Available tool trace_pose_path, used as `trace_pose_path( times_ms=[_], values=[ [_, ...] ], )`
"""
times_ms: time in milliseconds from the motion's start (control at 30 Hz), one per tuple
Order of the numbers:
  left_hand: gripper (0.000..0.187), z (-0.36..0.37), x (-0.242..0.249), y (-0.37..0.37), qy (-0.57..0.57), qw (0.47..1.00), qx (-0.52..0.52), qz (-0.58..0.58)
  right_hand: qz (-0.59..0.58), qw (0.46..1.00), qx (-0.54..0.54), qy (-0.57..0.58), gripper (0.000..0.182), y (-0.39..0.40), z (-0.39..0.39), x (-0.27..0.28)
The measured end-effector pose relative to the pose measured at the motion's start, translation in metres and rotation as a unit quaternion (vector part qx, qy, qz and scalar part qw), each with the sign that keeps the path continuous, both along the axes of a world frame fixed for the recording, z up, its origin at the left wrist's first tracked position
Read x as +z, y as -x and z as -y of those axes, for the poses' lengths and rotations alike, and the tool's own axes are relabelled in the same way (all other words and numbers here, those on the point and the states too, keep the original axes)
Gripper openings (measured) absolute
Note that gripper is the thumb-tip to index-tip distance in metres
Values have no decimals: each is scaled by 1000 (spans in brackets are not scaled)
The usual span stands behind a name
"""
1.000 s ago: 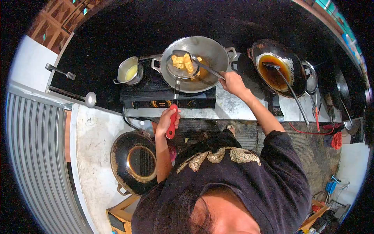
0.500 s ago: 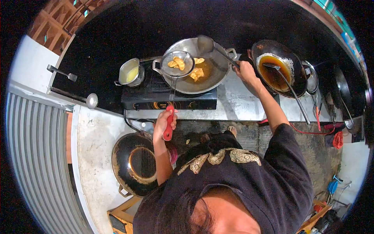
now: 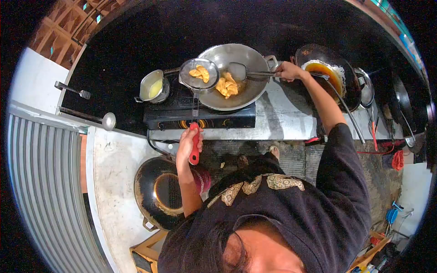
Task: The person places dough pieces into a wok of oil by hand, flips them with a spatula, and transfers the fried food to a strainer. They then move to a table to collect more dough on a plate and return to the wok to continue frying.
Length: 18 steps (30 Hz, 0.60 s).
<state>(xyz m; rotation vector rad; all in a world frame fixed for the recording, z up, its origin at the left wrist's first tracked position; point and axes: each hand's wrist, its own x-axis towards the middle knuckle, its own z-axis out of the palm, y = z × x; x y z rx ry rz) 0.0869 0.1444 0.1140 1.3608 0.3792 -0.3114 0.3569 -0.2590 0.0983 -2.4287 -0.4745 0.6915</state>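
My left hand [image 3: 189, 144] is closed around the red handle of a round mesh strainer [image 3: 199, 82]. Golden fried pieces [image 3: 199, 73] lie in the strainer, which hangs over the left rim of a large metal wok [image 3: 246, 51]. With my right hand [image 3: 290, 71] I grip the long handle of a spatula [image 3: 264, 73]. Its wide blade is down in the wok, touching or just beside more golden fried pieces [image 3: 226, 85] in shallow oil. The wok sits on a black gas stove [image 3: 173, 117].
Left of the wok stands a small metal pot [image 3: 151, 86] with yellowish liquid. To the right, a dark wok [image 3: 314, 53] holds brown oil and a long-handled utensil. An empty black wok [image 3: 157, 193] rests at my left. A ladle [image 3: 109, 121] lies on the left edge.
The spatula blade has come down from the wok's far rim into the oil by the fried pieces. The strainer has shifted slightly left, and the pieces in the wok are gathered together.
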Motion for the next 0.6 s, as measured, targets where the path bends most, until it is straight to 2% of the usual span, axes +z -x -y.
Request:
trace_pose_path(
  times_ms=[100,200,333,433,500,600],
  values=[
    [24,-6,-7,-1,-2,1000,-1,7,-21,999,-9,37,22,3,-2,32],
    [24,-6,-2,-3,9,1000,-6,5,-43,991,17,126,26,5,-14,67],
    [24,-9,0,-3,27,1000,-10,3,-87,984,-3,159,29,10,-30,87],
    [24,-6,5,-1,33,999,-9,9,-171,973,-17,155,26,6,-29,72],
    [23,-6,2,-1,42,999,-14,9,-294,953,-7,72,23,-6,-17,39],
    [22,-6,-1,-2,41,999,-13,12,-251,966,-54,7,23,12,-22,-3]
  ],
)
